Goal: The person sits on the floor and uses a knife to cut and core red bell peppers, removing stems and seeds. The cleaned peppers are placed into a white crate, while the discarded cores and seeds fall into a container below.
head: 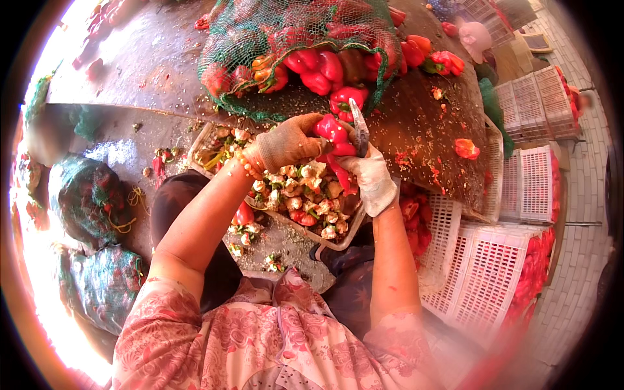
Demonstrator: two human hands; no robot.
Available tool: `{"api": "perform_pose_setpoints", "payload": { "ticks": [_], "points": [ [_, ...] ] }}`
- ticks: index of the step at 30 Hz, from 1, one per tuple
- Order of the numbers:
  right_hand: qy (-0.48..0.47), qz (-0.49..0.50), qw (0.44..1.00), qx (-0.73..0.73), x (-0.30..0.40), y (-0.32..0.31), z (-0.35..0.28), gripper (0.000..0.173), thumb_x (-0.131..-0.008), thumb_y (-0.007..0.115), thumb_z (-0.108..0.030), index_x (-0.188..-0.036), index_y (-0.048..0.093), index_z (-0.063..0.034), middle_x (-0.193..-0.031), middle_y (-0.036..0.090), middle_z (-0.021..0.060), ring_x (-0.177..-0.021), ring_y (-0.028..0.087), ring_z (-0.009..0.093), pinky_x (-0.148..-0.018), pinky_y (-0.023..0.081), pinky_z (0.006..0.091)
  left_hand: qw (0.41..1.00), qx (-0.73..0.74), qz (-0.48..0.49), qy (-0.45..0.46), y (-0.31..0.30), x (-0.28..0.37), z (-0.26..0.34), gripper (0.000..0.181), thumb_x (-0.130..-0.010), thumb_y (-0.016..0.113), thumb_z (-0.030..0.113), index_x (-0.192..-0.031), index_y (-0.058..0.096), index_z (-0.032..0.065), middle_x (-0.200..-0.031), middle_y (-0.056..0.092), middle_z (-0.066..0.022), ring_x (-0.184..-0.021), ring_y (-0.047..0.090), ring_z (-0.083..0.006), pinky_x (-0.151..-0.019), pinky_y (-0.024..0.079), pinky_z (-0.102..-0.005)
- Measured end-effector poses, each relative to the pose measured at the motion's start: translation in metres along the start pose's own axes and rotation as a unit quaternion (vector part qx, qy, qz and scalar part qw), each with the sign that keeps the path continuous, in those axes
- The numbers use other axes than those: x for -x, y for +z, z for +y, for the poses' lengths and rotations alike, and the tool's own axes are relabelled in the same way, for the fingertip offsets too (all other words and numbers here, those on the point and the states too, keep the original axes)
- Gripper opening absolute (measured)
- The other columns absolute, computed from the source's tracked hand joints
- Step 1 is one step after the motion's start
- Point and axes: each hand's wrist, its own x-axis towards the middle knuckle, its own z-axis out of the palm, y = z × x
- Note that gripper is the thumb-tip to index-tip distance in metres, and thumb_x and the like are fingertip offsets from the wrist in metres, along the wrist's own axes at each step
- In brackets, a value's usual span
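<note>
My gloved left hand (292, 141) grips a red bell pepper (330, 130). In my right hand (374, 179), also gloved, is a small pointed knife (360, 127), its blade aimed up and away from me; my fist hides its handle. Strips of red pepper flesh (341, 173) hang between the two hands. Just beyond, a green mesh sack (243, 41) lies with its mouth towards me, and red peppers (317, 68) show in the opening. Below my hands, a tray (331, 243) holds cut pepper cores (292, 190) with stems and seeds.
Wet, seed-strewn table boards (419, 126) spread around the sack, with a pepper piece (466, 148) on the right. White plastic crates (487, 273) of red peppers stand to my right. Filled green mesh sacks (87, 200) lie on the left. A person in a pink hat (475, 40) is at the far right.
</note>
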Motion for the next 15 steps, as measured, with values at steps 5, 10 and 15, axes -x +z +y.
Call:
{"api": "perform_pose_setpoints", "payload": {
  "ticks": [5,10,15],
  "points": [
    [0.009,0.011,1.000,-0.026,0.007,-0.017,0.000,0.041,-0.083,0.059,-0.003,-0.123,0.055,-0.0005,-0.108,0.063,0.0054,-0.093,0.062,0.015,-0.087,0.049,0.0278,0.991,0.009,-0.024,-0.135,0.011,0.016,0.036,0.049,-0.080,0.073,0.018,-0.123,0.056,0.0027,-0.094,0.063,-0.0006,-0.079,0.056,-0.0064,-0.065,0.047,-0.0224],
    [0.045,0.033,0.998,0.027,0.006,-0.011,-0.006,0.047,-0.083,0.057,-0.003,-0.130,0.050,-0.0015,-0.107,0.063,0.0053,-0.092,0.062,0.014,-0.086,0.048,0.0264,0.997,0.049,-0.002,-0.063,0.016,0.016,0.033,0.052,-0.078,0.077,0.018,-0.123,0.056,0.0005,-0.095,0.065,-0.0019,-0.083,0.059,-0.0095,-0.073,0.051,-0.0262],
    [-0.032,0.081,0.996,0.033,0.016,-0.011,-0.033,0.079,-0.079,0.052,0.005,-0.151,0.029,-0.0169,-0.108,0.059,0.0012,-0.088,0.056,0.009,-0.080,0.048,0.0225,0.996,-0.025,0.009,-0.081,0.017,0.014,0.030,0.048,-0.076,0.073,0.013,-0.119,0.058,-0.0016,-0.098,0.067,-0.0037,-0.087,0.061,-0.0095,-0.077,0.051,-0.0263]
  ]
}}
